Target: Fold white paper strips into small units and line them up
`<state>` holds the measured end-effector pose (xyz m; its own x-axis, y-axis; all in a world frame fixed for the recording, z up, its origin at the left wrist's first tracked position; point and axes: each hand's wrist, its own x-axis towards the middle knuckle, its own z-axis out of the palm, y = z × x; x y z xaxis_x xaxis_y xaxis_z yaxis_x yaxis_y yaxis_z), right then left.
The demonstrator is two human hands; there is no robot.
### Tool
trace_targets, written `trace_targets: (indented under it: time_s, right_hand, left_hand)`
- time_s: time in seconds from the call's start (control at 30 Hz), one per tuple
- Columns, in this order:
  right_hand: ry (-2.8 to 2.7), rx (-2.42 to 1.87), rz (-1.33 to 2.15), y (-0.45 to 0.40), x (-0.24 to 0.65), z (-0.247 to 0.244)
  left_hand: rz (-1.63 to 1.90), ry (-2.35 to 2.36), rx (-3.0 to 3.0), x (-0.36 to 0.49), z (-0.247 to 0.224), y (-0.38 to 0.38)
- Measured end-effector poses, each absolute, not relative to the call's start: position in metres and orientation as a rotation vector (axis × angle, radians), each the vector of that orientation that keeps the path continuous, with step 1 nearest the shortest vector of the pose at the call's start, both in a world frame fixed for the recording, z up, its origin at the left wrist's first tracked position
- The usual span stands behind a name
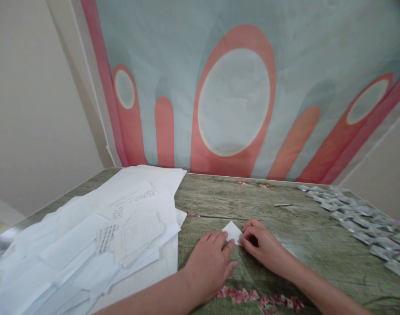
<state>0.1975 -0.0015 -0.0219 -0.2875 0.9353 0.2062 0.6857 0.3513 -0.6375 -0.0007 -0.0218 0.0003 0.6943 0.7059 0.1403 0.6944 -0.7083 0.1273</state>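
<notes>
Across the near part of the table (216, 197), right of its middle, the person's two bare hands meet at one small paper (232, 230). The left hand (206, 262) lies low with its back up, the fingers stretched forward and side by side, the thumb apart from them; its fingertips touch the paper's left side. The right hand (265, 248) comes in from the other side, fingers curled, thumb and forefinger brought close together at the paper's right edge, though from where I stand I cannot tell whether they pinch it or only rest on it. The paper is white and flat on the wood-grained top, one corner pointing away from the person. Just below the hands runs a strip of pink blossoms (242, 295), part of the table's pattern. Left of the left hand spreads a big, untidy pile (78, 238) of white sheets, with a few printed slips (137, 238) lying on top. Well apart on the right, grey folded pieces (360, 221) sit in slanting rows along the table's side. Beyond the far edge hangs a pale blue-grey backdrop (295, 52) with coral shapes and whitish ovals, and a plain wall (32, 109) stands to the left.
</notes>
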Motion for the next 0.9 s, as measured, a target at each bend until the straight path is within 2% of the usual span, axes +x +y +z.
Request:
trace_targets:
  time_s: [0.57, 0.73, 0.9]
  right_hand:
    - [-2.081, -1.397, 0.467, -0.002, 0.198, -0.028]
    - [-2.120, -1.355, 0.302, -0.008, 0.196, -0.028]
    - [-2.349, -1.278, -0.025, -0.019, 0.190, -0.021]
  left_hand:
    - [0.278, 1.182, 2.838, 0.000, -0.002, -0.021]
    - [0.290, 1.183, 2.841, 0.000, -0.003, -0.021]
    - [0.315, 1.192, 2.843, 0.001, -0.005, -0.021]
